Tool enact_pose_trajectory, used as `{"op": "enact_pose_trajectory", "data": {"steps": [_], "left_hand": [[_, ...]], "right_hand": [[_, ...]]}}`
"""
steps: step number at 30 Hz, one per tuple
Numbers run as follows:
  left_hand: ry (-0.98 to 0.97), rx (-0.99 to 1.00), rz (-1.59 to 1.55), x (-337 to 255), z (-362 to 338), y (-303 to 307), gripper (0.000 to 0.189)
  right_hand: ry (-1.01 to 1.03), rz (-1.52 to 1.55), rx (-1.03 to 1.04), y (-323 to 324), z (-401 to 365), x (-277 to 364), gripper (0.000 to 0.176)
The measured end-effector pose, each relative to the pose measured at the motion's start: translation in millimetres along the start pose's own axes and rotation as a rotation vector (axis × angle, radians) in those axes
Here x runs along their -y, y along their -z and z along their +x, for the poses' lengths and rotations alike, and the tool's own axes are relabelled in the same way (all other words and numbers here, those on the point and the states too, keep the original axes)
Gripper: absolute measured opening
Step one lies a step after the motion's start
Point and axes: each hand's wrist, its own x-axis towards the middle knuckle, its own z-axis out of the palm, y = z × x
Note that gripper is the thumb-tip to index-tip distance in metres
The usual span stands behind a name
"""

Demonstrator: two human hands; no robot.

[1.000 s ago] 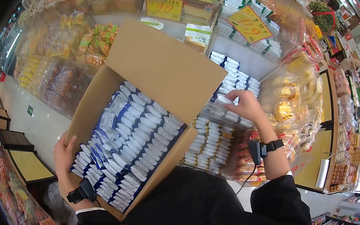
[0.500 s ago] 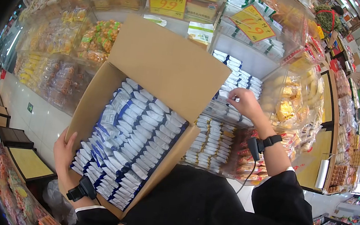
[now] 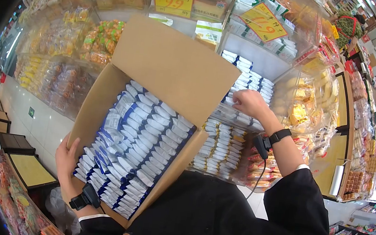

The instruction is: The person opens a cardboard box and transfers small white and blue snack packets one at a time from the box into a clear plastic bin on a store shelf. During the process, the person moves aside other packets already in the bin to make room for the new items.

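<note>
A large open cardboard box (image 3: 171,64) leans tilted against my front, one flap raised. Rows of white-and-blue wrapped packets (image 3: 148,131) fill it. My left hand (image 3: 66,156) grips the box's left wall, thumb on the inside and fingers outside. Over the front edge of a clear display bin (image 3: 239,117), my right hand (image 3: 250,103) is bent down with its fingers curled together. Similar white-and-blue packets (image 3: 260,85) lie in rows in that bin. The fingertips of my right hand are partly hidden, so anything between them cannot be made out.
Below that bin are white-and-gold packets (image 3: 219,149); red-wrapped snacks (image 3: 264,167) lie to their right. Yellow price signs (image 3: 264,22) hang on the upper bins. A low black stand (image 3: 31,168) is at the left. A person (image 3: 347,26) is at the far right.
My right hand has moved slightly left and down at the bin's front edge, and its fingers now point lower. The left hand and box have hardly moved.
</note>
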Motion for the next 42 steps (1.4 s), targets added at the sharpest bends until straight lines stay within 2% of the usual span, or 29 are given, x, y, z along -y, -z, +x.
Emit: {"op": "enact_pose_trajectory", "data": {"steps": [4, 6, 8, 9, 11, 12, 14, 16, 17, 18, 19, 20, 22, 25, 28, 30, 32, 34, 36, 38, 40, 42], "left_hand": [[0.040, 0.017, 0.007, -9.3, -2.3, 2.5, 0.043], [0.057, 0.025, -0.003, -6.2, -1.3, 1.5, 0.043], [0.021, -0.005, 0.022, 3.4, 1.5, -0.8, 0.043], [0.045, -0.012, 0.022, 4.1, 2.1, -1.7, 0.043], [-0.019, -0.019, 0.033, -1.3, 0.1, -1.0, 0.043], [-0.028, -0.019, 0.022, -3.7, -0.2, 0.0, 0.043], [-0.006, -0.045, 0.026, -6.7, -2.9, 1.4, 0.042], [-0.006, -0.039, 0.077, -11.4, -2.2, 2.2, 0.041], [-0.001, -0.051, 0.089, -12.2, -1.3, 3.5, 0.041], [0.029, -0.033, 0.092, -13.1, -1.0, 4.2, 0.041], [0.059, -0.015, 0.090, -13.4, -1.2, 3.8, 0.042], [0.059, -0.025, 0.091, -13.8, -1.9, 3.4, 0.042], [0.064, -0.016, 0.086, -15.2, -1.4, 4.6, 0.043], [0.033, -0.021, 0.133, -17.3, 1.2, 4.4, 0.043], [0.018, -0.032, 0.127, -10.5, 4.6, 1.4, 0.042], [0.003, -0.034, 0.117, -12.4, 4.1, 0.0, 0.043], [0.010, -0.041, 0.104, -10.5, 4.2, -0.8, 0.044], [0.019, -0.013, 0.118, -14.7, 3.4, 1.3, 0.044], [0.017, -0.020, 0.123, -13.7, 2.6, 0.4, 0.043], [0.002, -0.030, 0.126, -12.7, 4.0, 1.3, 0.042], [-0.027, -0.045, 0.098, -8.2, 2.3, -1.2, 0.041], [-0.036, -0.058, 0.080, 1.8, 3.6, -4.5, 0.040]], "right_hand": [[0.008, 0.056, -0.017, 0.4, -2.4, -6.9, 0.018], [-0.043, 0.286, -0.058, 8.1, -4.6, -9.6, 0.018], [-0.075, 0.343, -0.234, 26.0, -9.4, -4.1, 0.015], [-0.105, 0.380, -0.416, 40.6, -17.4, 5.8, 0.014], [-0.184, 0.416, -0.914, 64.5, -24.4, 27.2, 0.018], [-0.013, 0.375, -1.249, 77.2, -21.4, 34.7, 0.010], [0.399, 0.836, -1.181, 119.2, -31.0, 80.2, 0.004], [0.676, 0.441, -0.929, 153.0, -13.5, 164.4, 0.002], [0.788, 0.331, -0.794, 151.4, 6.9, 206.6, 0.006], [0.821, 0.342, -0.528, 140.6, 22.4, 236.5, 0.010], [0.861, 0.211, -0.306, 126.5, 39.4, 256.4, 0.015], [0.822, -0.080, -0.103, 102.6, 59.8, 276.4, 0.015], [0.868, -0.342, -0.030, 40.1, 99.5, 293.7, 0.018], [0.792, -0.363, -0.049, -11.6, 135.0, 301.7, 0.021], [0.749, -0.313, -0.117, -21.8, 157.4, 297.5, 0.019], [0.658, -0.287, 0.116, -12.0, 163.0, 291.9, 0.023], [0.624, -0.186, 0.170, 11.5, 152.4, 286.0, 0.023], [0.532, 0.284, 0.008, 43.0, 126.1, 279.9, 0.029], [0.463, 0.648, 0.109, 83.5, 93.4, 268.2, 0.031], [0.382, 1.186, 0.214, 104.5, 55.7, 249.4, 0.035], [0.308, 1.417, 0.189, 104.8, 22.8, 219.5, 0.034], [0.315, 1.867, 0.118, 98.6, -13.6, 199.5, 0.040]]}}
